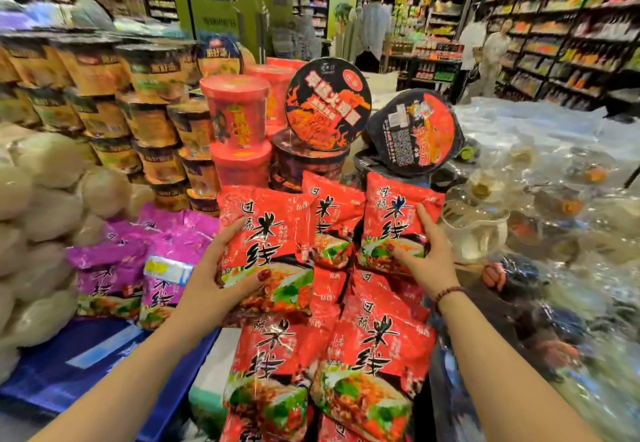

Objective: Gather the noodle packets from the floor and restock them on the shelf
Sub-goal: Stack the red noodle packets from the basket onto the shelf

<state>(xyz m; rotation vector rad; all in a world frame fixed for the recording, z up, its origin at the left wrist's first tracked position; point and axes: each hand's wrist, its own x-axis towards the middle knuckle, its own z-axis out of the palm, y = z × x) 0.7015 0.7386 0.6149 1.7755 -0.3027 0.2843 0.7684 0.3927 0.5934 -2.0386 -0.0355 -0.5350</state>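
Observation:
My left hand [221, 268] grips a red noodle packet [273, 230] by its lower left edge, thumb across the front. Further right, my right hand [424, 254] holds a second red noodle packet [398, 209], fingers behind it and thumb on its picture. Between the two stands a third red packet [329, 219]. Below them several more red packets [374, 355] lie stacked on the display in overlapping rows.
Purple noodle packets [138, 268] lie to the left above a blue crate [69, 365]. Stacked cup noodles [152, 112], red tubs [235, 112] and black bowls [327, 102] stand behind. Clear-wrapped goods [554, 216] fill the right. People [374, 22] stand in the far aisle.

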